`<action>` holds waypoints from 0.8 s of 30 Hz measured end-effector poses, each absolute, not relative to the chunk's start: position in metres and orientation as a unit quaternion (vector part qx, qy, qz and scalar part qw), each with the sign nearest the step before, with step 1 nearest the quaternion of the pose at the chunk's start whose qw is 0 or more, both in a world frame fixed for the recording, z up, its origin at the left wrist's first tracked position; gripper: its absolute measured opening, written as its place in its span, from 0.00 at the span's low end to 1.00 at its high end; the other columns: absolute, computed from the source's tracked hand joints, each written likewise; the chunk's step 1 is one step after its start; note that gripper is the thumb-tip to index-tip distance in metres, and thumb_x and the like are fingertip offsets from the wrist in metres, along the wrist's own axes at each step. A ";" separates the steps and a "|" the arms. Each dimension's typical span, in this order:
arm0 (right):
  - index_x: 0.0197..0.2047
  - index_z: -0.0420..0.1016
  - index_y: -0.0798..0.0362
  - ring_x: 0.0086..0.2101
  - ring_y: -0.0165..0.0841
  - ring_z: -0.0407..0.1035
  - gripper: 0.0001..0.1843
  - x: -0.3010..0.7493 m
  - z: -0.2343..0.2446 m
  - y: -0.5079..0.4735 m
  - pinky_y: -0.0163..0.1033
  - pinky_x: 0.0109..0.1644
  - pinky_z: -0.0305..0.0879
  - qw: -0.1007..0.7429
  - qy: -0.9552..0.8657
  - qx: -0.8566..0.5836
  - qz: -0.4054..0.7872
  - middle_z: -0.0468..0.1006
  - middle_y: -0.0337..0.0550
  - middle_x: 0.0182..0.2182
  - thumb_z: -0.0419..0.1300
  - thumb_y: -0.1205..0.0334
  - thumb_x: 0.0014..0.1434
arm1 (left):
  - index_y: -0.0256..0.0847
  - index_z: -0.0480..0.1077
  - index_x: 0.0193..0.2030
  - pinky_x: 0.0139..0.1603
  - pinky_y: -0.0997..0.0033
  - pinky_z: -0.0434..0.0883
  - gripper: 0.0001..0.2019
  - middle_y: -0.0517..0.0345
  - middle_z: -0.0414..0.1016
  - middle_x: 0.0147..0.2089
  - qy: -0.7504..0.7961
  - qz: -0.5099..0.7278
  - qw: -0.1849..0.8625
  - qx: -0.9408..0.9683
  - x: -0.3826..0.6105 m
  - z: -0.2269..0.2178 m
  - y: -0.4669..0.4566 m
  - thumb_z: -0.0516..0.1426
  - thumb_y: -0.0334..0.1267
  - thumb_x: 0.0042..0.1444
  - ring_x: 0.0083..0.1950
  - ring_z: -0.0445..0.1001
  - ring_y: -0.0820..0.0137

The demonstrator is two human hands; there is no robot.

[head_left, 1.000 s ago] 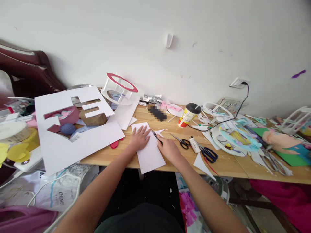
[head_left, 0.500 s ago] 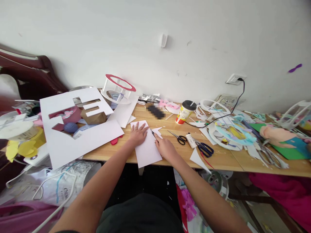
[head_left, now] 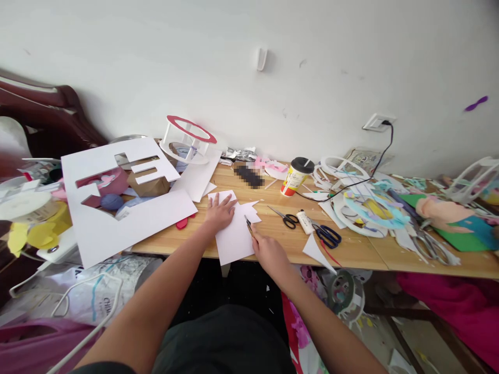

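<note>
A white sheet of board [head_left: 233,243] lies at the table's front edge, its upper right side jagged. My left hand [head_left: 219,214] presses flat on the sheet's upper left part, fingers spread. In my right hand [head_left: 268,252] is a craft knife [head_left: 248,223] with a dark blade, gripped with the fingers closed round its handle. The blade points up and left over the right part of the sheet; whether its tip touches the board I cannot tell. A small pointed white scrap [head_left: 251,210] is by the sheet's upper right side.
Black-handled scissors [head_left: 289,221], a white bottle [head_left: 304,222] and blue-handled scissors [head_left: 328,236] lie to the right, with a triangular white offcut [head_left: 317,254] before them. A lidded cup [head_left: 294,179] stands behind. Leftward is a large cut-out white board [head_left: 156,221]. Paper rings [head_left: 370,208] crowd the right.
My right hand has drawn the knife back towards me, and more of the blade shows above the sheet. My left hand stays pressed on the board. The view has shifted slightly.
</note>
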State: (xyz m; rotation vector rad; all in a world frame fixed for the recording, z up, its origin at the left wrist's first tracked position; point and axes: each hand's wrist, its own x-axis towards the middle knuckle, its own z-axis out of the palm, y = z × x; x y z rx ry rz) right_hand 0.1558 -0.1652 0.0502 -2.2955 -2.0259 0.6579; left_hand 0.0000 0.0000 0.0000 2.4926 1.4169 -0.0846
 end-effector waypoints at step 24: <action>0.68 0.60 0.60 0.45 0.48 0.71 0.27 0.187 0.027 -0.218 0.49 0.49 0.68 0.087 -0.529 -0.840 0.081 0.74 0.59 0.43 0.45 0.60 0.70 | 0.40 0.64 0.63 0.74 0.54 0.45 0.28 0.47 0.65 0.66 0.340 -0.005 0.132 0.931 0.008 0.011 -0.024 0.44 0.56 0.67 0.71 0.56 0.61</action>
